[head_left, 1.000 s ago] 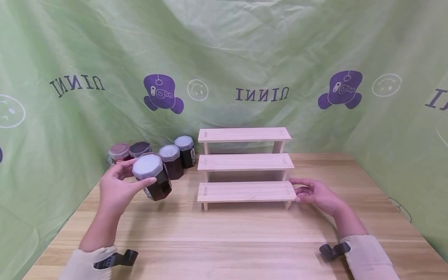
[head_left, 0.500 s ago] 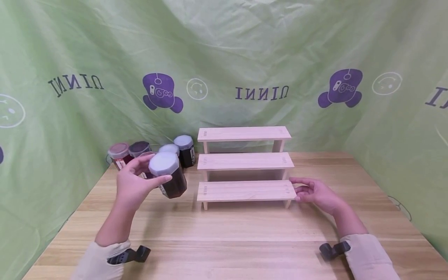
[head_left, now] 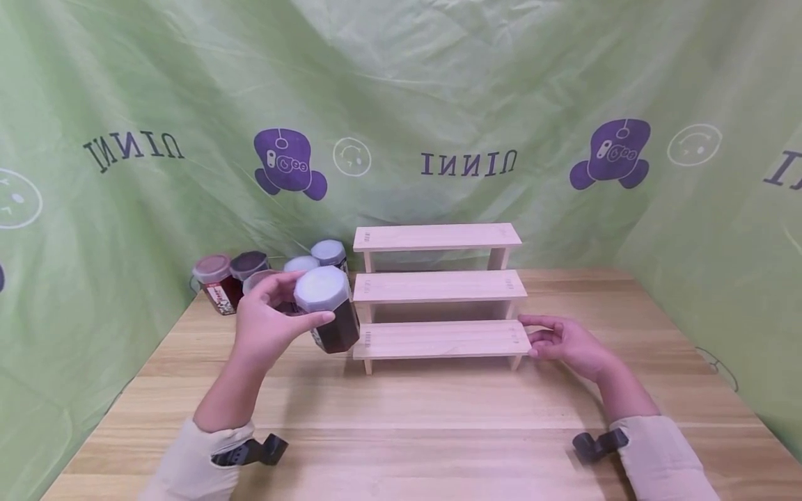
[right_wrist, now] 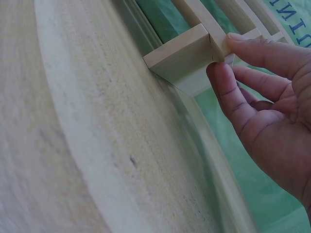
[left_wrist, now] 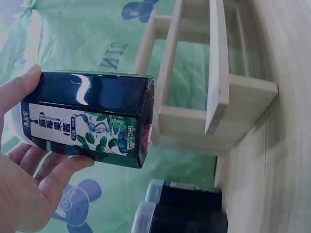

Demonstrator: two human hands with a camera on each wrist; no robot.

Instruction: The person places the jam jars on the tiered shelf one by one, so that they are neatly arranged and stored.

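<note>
In my head view the left hand (head_left: 266, 325) grasps the blueberry jam jar (head_left: 338, 321) aloft, farther toward 3 o'clock than half a second ago, now overlapping in view the left end of the three-tier wooden shelf (head_left: 438, 287); the right hand (head_left: 564, 347) has stayed at its 4 o'clock corner. My left-wrist view shows the jar clasped by its lidded end, shelf at 2 o'clock: I judge this the carry, the next move calling for clearance over the shelf's edges. My right-wrist view, toward 1 o'clock, shows the right hand pinching the shelf's end.
</note>
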